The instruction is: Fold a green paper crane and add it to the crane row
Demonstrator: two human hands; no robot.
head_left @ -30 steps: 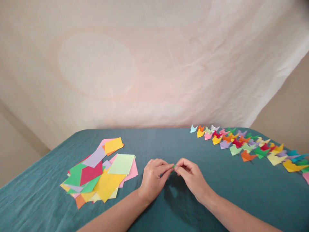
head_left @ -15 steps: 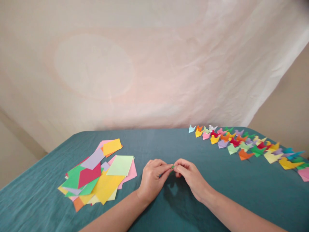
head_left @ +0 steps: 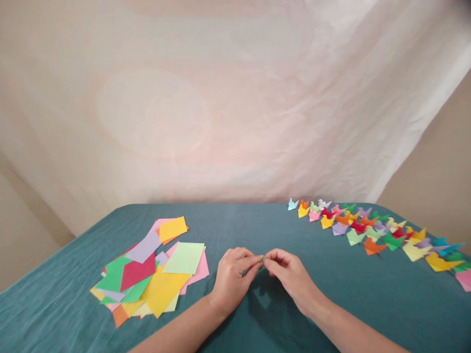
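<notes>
My left hand [head_left: 235, 274] and my right hand [head_left: 285, 274] meet fingertip to fingertip over the middle of the table. Between them they pinch a small piece of green paper [head_left: 263, 260], folded and mostly covered by the fingers, so its shape cannot be made out. Both hands are closed on it, thumbs against forefingers. Off to the left of my left hand lies a loose pile of coloured paper sheets [head_left: 167, 289]. Several small folded paper birds [head_left: 374, 246] stand in slanting rows to the right of my right hand.
A dark teal cloth [head_left: 228, 225] covers the table. Behind its far edge hangs a pale, creased sheet [head_left: 235, 122]. The rows of birds reach from the back edge to the right side, and the paper pile spreads across the left.
The whole view has tilted slightly, so the table sits a little lower. My right hand's fingers have shifted slightly closer to the left fingertips, with the green paper still pinched.
</notes>
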